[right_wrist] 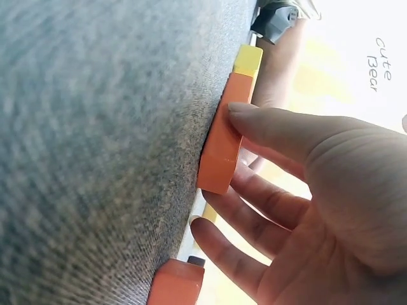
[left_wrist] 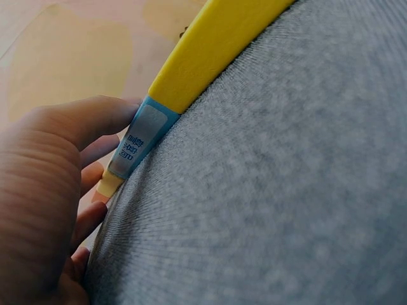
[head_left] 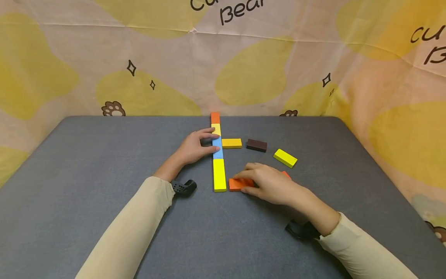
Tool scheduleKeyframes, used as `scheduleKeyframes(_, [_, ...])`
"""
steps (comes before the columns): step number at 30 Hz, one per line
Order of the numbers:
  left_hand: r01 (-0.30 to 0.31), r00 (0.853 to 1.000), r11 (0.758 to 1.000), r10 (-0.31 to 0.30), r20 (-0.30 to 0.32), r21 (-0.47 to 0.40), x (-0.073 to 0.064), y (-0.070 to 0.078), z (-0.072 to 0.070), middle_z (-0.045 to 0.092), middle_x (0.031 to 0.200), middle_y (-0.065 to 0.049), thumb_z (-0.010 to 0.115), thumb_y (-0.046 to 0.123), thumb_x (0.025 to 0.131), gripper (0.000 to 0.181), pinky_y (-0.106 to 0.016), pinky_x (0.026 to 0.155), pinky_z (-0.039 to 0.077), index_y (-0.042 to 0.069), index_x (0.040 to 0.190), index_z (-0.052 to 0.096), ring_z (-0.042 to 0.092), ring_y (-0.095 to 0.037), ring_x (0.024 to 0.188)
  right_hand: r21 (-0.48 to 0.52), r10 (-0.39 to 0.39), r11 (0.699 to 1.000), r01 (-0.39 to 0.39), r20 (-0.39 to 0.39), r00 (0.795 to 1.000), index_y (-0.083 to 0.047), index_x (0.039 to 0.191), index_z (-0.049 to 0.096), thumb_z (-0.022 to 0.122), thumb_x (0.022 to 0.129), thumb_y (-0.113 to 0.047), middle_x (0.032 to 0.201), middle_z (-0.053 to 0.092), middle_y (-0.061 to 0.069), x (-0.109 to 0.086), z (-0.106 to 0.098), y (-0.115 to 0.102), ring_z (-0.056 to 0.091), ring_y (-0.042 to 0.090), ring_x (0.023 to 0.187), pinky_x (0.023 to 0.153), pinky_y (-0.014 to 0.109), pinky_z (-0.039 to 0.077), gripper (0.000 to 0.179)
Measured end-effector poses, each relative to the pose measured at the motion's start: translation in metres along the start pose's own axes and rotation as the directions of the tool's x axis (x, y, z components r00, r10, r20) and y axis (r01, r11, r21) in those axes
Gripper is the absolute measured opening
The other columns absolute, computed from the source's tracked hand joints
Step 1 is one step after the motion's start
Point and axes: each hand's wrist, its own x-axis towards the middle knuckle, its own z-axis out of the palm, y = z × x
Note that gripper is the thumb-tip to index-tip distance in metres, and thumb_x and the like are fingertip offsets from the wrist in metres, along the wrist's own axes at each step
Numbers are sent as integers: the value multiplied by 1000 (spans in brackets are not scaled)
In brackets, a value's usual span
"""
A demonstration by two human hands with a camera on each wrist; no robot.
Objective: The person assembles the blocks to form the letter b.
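A straight row of blocks runs away from me: a bright yellow block [head_left: 219, 176] nearest, a blue block [head_left: 218, 154], a paler yellow block [head_left: 217, 126] and an orange block [head_left: 215, 117] at the far end. My left hand [head_left: 193, 148] lies at the row's left side, thumb and fingertips touching the blue block and the paler yellow one. Right of the row, my right hand [head_left: 273, 185] pinches a flat orange block [head_left: 237, 185] between thumb and fingers. In the right wrist view this held orange block [right_wrist: 224, 143] is low by the tabletop, its far end overlapping the yellow one.
An amber block [head_left: 232, 143] lies crosswise against the blue block's right side. Farther right are a dark brown block [head_left: 256, 145] and a tilted yellow block [head_left: 285, 158]. Another orange block [right_wrist: 177, 284] is mostly hidden behind my right hand in the head view. A patterned cloth [head_left: 167, 58] hangs behind the grey table [head_left: 87, 174].
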Motion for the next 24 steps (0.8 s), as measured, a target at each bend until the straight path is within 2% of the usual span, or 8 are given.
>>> scheduleKeyframes(24, [4, 1000, 1000, -4, 3, -8, -1, 2, 0, 43, 161, 0, 75, 35, 91, 51, -52, 123, 29, 16, 137, 65, 34, -28, 152, 27, 4, 1000, -4, 19, 1000, -24, 132, 69, 72, 94, -27, 114, 67, -3, 5, 4, -1, 59, 13, 99, 85, 31, 52, 38])
